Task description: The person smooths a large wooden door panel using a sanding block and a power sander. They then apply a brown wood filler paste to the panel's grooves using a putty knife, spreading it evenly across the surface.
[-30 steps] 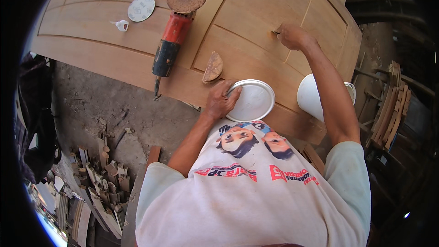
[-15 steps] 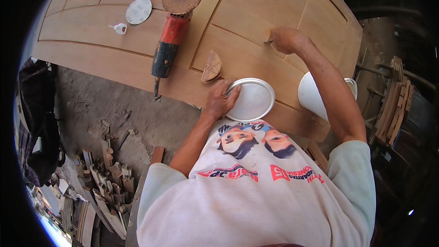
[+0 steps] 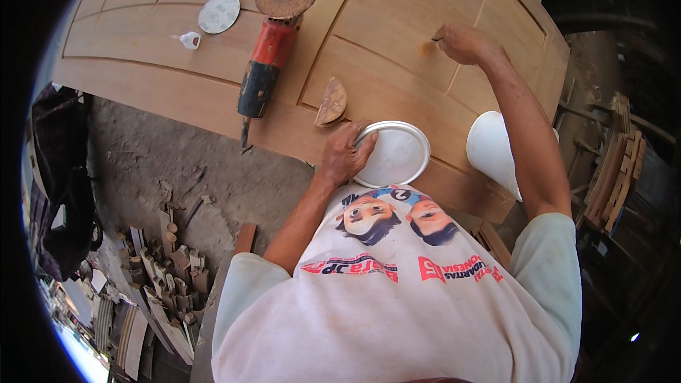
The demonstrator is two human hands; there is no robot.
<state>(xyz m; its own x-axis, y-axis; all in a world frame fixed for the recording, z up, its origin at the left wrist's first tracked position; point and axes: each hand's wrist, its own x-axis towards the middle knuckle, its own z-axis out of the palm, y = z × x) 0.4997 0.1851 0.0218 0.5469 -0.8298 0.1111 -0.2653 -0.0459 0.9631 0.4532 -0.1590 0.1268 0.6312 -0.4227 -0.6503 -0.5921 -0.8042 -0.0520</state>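
Observation:
My left hand (image 3: 347, 152) grips the rim of a round white lid (image 3: 394, 156), thumb over its edge, close to my shirt. Over the panelled wooden door (image 3: 397, 92), my right hand (image 3: 468, 44) is closed, with a small dark tip poking out from its fingers. Most of what it holds is hidden. An orange-brown smear (image 3: 428, 49) marks the wood just below those fingertips. Beside my right forearm is a white bucket (image 3: 491, 149), partly covered by the arm. A folded brown disc (image 3: 331, 103) lies just beyond my left hand.
A red and black angle grinder (image 3: 265, 64) with a brown round disc rests on the door. Left of it lie a white sanding disc (image 3: 219, 13) and a small white bottle (image 3: 190, 40). Wood offcuts (image 3: 170, 269) heap at lower left; stacked strips (image 3: 624, 170) stand at right.
My right hand has moved a little farther away and to the right, and the orange-brown smear shows more plainly. My left hand still holds the lid in about the same place.

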